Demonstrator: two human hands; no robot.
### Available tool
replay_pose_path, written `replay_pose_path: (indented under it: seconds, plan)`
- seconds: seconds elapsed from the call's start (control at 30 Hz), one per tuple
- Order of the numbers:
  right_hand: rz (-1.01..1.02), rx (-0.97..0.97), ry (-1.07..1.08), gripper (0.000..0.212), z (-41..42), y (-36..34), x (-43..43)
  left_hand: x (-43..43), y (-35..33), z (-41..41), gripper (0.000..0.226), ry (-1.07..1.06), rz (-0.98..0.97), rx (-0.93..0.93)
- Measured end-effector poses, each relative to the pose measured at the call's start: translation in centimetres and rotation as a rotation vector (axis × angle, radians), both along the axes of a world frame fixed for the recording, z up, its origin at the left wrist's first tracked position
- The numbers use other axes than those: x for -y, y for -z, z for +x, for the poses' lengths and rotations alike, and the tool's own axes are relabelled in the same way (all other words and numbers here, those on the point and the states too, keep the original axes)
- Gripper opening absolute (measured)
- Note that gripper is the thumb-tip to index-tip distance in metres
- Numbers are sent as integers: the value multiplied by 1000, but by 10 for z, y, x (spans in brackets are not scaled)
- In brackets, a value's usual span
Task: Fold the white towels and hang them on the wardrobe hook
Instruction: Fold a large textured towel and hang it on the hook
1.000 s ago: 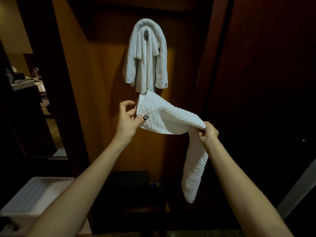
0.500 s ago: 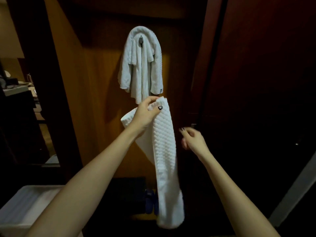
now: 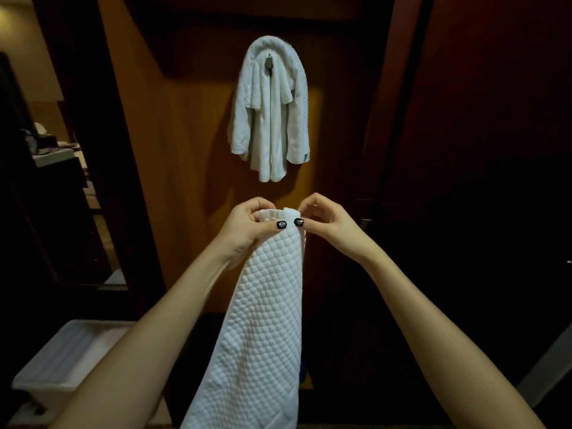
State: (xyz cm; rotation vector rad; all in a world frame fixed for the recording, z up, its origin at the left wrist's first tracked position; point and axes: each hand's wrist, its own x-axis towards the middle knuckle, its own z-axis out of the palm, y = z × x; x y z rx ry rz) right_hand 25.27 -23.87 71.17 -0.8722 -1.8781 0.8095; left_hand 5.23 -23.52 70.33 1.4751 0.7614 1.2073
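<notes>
White quilted towel (image 3: pixel 266 320), folded lengthwise into a long narrow strip, held up by its top edge in the middle of the view and hanging straight down between the two forearms, lower end running out past the bottom of the frame. Top edge bunched into several layers, just below and apart from the plain white terry towels (image 3: pixel 270 119) already draped over the small dark metal hook (image 3: pixel 270 61) on the orange-brown wooden wardrobe panel (image 3: pixel 192 150).

Left grip (image 3: pixel 244 226) closed around the top left corner of the strip, thumb laid flat across the front face, fingers curled behind the cloth. Right grip (image 3: pixel 328 226) pinching the top right corner, thumb in front and fingers bent behind, only partly seen. Both thumbs tipped with black painted nails, nearly touching each other at the middle of the top edge.

Hung towels folded over the hook in an arch, ends dangling at uneven heights, hook tip showing at the centre of the arch.

At lower left, white ribbed plastic bin (image 3: pixel 62 360), partly hidden behind the left forearm. At right, dark reddish wardrobe door (image 3: pixel 464 150), mostly lost in shadow
</notes>
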Motion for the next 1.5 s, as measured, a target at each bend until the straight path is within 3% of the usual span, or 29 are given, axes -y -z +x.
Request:
replay_pose_path:
  seconds: [0.13, 0.27, 0.4, 0.53, 0.7, 0.9, 1.0, 1.1, 1.27, 1.4, 1.5]
  plan:
    - [-38, 37, -59, 13, -12, 5, 2, 8, 7, -12, 18, -12, 31, 58]
    - [-81, -44, -146, 19, -20, 6, 7, 10, 9, -21, 22, -109, 126, 7]
    - [-38, 49, -25, 9, -19, 10, 7, 9, 17, -25, 22, -152, 188, -65]
    - [-53, 92, 9, 17, -19, 13, 8, 8, 24, -24, 19, -137, 166, -47]
    - [107, 80, 201, 19, -24, 15, 9, 5, 20, -26, 16, -14, 99, -4]
    - [205, 81, 119, 15, -23, 12, 12, -3, 9, -11, 11, 0, 129, -102]
    - [163, 88, 117, 16, -17, 10, 13, -5, 8, -7, 11, 8, 135, -168]
    - [137, 235, 102, 13, -1, 7, 12, -5, 10, -3, 12, -16, 151, -165]
    - [-9, 632, 243, 52, 33, 17, 4, -8, 6, -6, 26, -60, 149, -85]
    - [-176, 625, 240, 34, 57, 34, 3, -10, 5, -27, 22, -117, 113, -13]
    - [-323, 445, 175, 19, 69, 48, 7, -11, 8, -53, 22, -127, 39, 6]
